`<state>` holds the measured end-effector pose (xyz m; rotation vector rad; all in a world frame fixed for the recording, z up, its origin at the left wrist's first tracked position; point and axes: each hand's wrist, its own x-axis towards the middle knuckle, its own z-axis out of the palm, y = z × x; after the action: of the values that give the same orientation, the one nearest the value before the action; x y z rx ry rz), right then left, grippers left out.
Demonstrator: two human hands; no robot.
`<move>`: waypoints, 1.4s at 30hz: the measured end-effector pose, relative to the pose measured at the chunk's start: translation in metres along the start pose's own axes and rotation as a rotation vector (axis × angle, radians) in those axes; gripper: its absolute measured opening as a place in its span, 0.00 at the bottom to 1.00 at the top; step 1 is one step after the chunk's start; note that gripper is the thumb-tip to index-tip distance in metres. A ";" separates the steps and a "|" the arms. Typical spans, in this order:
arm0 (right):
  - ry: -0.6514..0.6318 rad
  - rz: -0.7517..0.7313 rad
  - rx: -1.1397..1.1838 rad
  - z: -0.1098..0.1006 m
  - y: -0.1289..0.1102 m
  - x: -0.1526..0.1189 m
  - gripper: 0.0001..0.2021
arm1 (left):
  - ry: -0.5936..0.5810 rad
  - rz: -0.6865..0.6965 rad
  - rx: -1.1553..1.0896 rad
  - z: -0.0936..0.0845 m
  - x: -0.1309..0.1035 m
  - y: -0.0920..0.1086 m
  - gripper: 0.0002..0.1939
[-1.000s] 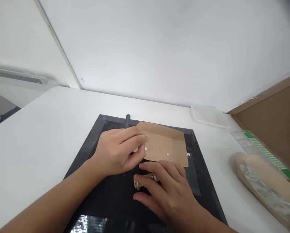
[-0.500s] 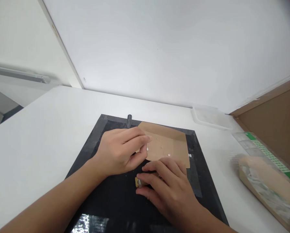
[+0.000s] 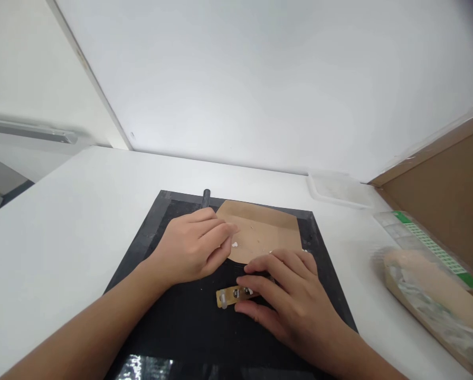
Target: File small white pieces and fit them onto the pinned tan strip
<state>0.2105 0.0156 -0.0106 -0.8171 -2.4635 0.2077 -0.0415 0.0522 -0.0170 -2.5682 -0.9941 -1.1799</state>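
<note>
My right hand (image 3: 284, 295) rests over a small yellowish bar (image 3: 230, 295), thumb and fingers to either side of its right part. Round shiny metal pieces sit along the bar, and a pale translucent band crosses its left end. The bar's right end is hidden under my fingers. My left hand (image 3: 197, 245) is closed in a pinch above the left edge of a brown paper sheet (image 3: 272, 227); whatever its fingertips hold is too small to make out. Tiny white bits (image 3: 235, 244) lie on the paper beside those fingertips.
Under everything is a black mat (image 3: 197, 327) on a white table (image 3: 62, 221). A black rod (image 3: 206, 198) lies behind my left hand. To the right are a clear shallow tray (image 3: 339, 191), a green-labelled compartment box (image 3: 430, 243), and a box of bags (image 3: 430, 327) with another person's blurred arm (image 3: 430, 277) over it.
My right hand has slid to the right along the bar, so more of its left part and its round metal pieces show. My left hand keeps its pinch, nearly in place.
</note>
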 end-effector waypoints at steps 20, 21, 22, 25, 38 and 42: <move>0.007 -0.019 0.019 -0.006 0.007 0.002 0.18 | -0.043 0.040 0.021 -0.002 -0.001 0.000 0.14; 0.045 -0.012 0.011 -0.010 0.011 0.003 0.19 | -0.052 0.033 0.018 -0.002 -0.002 -0.001 0.15; 0.104 -0.005 -0.010 -0.015 0.015 0.004 0.18 | -0.058 0.020 0.012 -0.002 -0.002 -0.002 0.16; 0.279 0.057 -0.150 -0.032 0.036 0.003 0.06 | -0.047 -0.035 -0.009 -0.001 -0.004 -0.003 0.21; 0.105 0.488 -0.263 -0.073 0.123 -0.031 0.13 | -0.107 -0.017 0.063 0.001 0.000 -0.001 0.10; -0.056 0.471 -0.204 -0.071 0.129 -0.037 0.14 | -0.182 0.026 -0.042 -0.001 0.000 -0.003 0.09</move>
<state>0.3393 0.0966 -0.0053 -1.4943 -2.3311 0.1485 -0.0440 0.0537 -0.0163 -2.7531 -0.9766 -0.9841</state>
